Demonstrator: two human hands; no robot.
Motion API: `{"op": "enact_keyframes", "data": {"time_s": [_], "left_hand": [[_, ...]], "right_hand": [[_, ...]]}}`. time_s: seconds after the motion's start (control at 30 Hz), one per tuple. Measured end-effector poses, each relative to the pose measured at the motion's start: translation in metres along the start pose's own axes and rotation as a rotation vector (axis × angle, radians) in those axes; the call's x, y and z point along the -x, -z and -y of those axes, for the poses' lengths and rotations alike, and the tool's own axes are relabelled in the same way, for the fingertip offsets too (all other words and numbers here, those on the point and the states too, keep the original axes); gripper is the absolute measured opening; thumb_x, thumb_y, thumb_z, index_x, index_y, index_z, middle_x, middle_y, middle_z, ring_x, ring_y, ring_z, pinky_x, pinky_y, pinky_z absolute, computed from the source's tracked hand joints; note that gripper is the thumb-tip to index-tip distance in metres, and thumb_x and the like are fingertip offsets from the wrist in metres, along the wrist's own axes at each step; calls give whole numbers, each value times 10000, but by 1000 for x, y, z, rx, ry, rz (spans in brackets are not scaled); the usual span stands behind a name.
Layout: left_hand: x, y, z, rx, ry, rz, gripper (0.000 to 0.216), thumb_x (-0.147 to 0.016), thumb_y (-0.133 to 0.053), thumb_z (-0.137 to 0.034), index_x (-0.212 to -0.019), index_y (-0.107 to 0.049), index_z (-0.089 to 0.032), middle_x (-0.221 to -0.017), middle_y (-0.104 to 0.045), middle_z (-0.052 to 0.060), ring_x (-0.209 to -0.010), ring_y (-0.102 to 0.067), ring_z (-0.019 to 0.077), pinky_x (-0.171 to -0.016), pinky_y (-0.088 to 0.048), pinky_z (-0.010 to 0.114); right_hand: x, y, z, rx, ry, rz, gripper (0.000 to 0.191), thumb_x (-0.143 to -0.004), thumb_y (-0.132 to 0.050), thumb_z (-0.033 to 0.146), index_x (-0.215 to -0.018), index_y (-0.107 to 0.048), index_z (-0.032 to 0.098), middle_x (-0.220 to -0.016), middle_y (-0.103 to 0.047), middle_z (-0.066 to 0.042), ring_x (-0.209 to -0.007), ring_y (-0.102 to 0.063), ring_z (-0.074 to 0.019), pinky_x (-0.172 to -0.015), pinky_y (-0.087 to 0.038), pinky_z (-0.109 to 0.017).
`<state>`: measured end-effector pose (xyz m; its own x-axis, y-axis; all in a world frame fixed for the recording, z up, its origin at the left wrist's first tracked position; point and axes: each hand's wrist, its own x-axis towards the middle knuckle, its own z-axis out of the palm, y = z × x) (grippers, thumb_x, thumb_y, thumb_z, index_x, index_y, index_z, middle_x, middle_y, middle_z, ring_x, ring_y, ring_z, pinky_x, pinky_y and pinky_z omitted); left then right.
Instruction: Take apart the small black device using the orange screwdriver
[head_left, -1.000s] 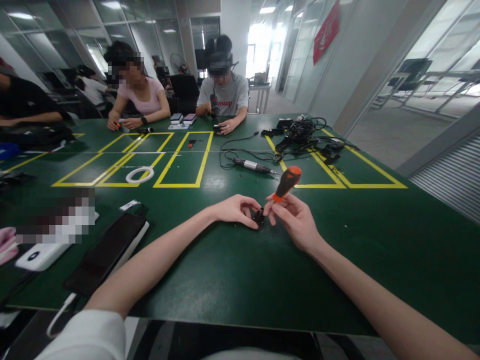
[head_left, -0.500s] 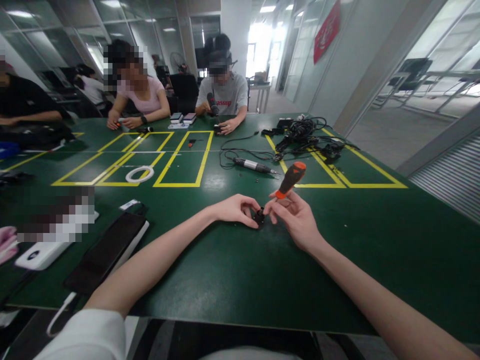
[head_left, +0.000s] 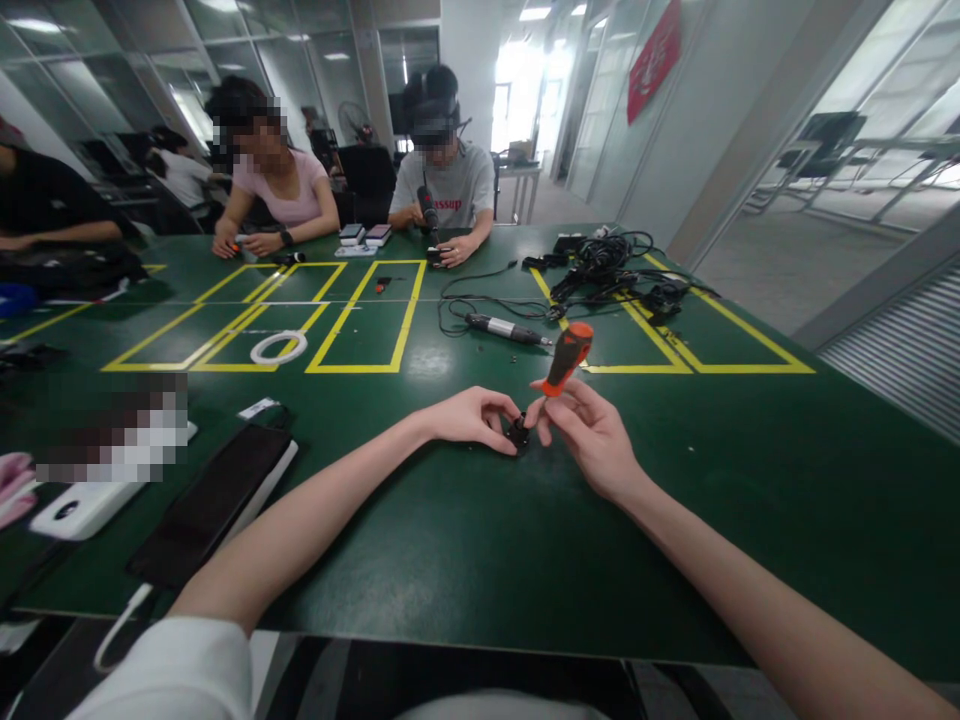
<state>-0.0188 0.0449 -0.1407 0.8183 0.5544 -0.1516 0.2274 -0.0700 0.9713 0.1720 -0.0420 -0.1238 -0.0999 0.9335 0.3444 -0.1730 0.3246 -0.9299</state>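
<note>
A small black part (head_left: 517, 433) rests on the green table (head_left: 465, 540) in front of me. My left hand (head_left: 471, 416) pinches it from the left side, fingers closed around it. My right hand (head_left: 585, 432) grips a screwdriver (head_left: 566, 358) with an orange and black handle. The handle tilts up and to the right, and its tip comes down onto the black part. The two hands nearly touch over the part.
An electric screwdriver (head_left: 504, 331) with a cable lies beyond my hands, and a tangle of black cables (head_left: 611, 270) sits at the far right. A white ring (head_left: 279, 348), a black pouch (head_left: 210, 505) and a white device (head_left: 79, 508) lie left. Two people sit across the table.
The screwdriver handle swung slightly right and then back left while its tip stayed on the black part. My left hand has kept its hold.
</note>
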Motion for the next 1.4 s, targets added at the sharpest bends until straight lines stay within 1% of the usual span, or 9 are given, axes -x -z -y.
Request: {"op": "enact_keyframes", "data": {"time_s": [0.17,0.37,0.53,0.63,0.83,1.0,1.17,1.3,1.4], "left_hand": [[0,1,-1,-19,-4,-10,451,-608,-939,-325,-940,-699,-138,-706,-704,-22,-621,-629,93,-618,-461,207],[0,1,0,-21,10,-1,496,-609,-943,-337,-1003,-714,-140,-713,-714,-17,-620,-635,103,-610,-455,215],[0,0,-2,-27,3,-11,435,-614,-933,-296,-949,-704,-138,-687,-702,-30,-602,-618,89,-611,-453,208],[0,1,-3,-34,8,-12,428,-616,-933,-292,-940,-702,-135,-671,-695,-32,-596,-613,87,-600,-446,204],[0,1,-1,-16,12,-8,476,-610,-931,-317,-989,-708,-136,-713,-711,-16,-615,-633,100,-581,-434,206],[-1,1,0,-20,9,-2,467,-613,-927,-330,-970,-698,-136,-711,-715,-10,-621,-635,101,-594,-437,206],[0,0,-1,-19,21,-4,478,-618,-929,-341,-985,-700,-137,-720,-716,-8,-613,-628,101,-594,-429,208],[0,1,0,-33,7,-10,472,-605,-939,-341,-951,-691,-138,-670,-665,-43,-557,-559,71,-555,-384,198],[-1,0,0,-55,6,-25,506,-570,-956,-377,-919,-677,-142,-628,-621,-65,-540,-525,68,-537,-349,203]], "right_hand": [[1,0,1,63,-6,-12,360,-815,-833,521,-843,-636,221,-689,-710,0,-502,-550,-117,-527,-482,-271],[0,2,-2,85,-12,-35,407,-836,-778,592,-763,-709,198,-694,-680,-15,-521,-543,-121,-561,-488,-296],[1,1,-2,33,-30,-52,378,-782,-840,557,-864,-693,217,-707,-712,-5,-524,-561,-129,-548,-491,-290],[1,1,-1,57,-45,-77,359,-751,-884,503,-798,-672,217,-702,-712,-1,-521,-553,-118,-540,-482,-275],[0,2,-4,27,-45,-60,390,-818,-800,585,-798,-722,204,-700,-688,-9,-519,-541,-117,-561,-480,-293],[1,3,-5,6,-49,-57,402,-784,-840,562,-903,-663,221,-704,-710,-2,-537,-562,-132,-557,-491,-291],[0,1,-3,47,-53,-53,378,-810,-822,557,-833,-653,220,-720,-730,-15,-520,-541,-125,-564,-489,-297],[-1,0,-3,-13,-73,-20,410,-832,-773,612,-839,-697,210,-750,-730,-30,-503,-543,-127,-544,-475,-306],[0,1,-5,-39,-81,-25,405,-791,-822,588,-878,-688,216,-696,-714,-9,-502,-549,-130,-529,-462,-290]]}}
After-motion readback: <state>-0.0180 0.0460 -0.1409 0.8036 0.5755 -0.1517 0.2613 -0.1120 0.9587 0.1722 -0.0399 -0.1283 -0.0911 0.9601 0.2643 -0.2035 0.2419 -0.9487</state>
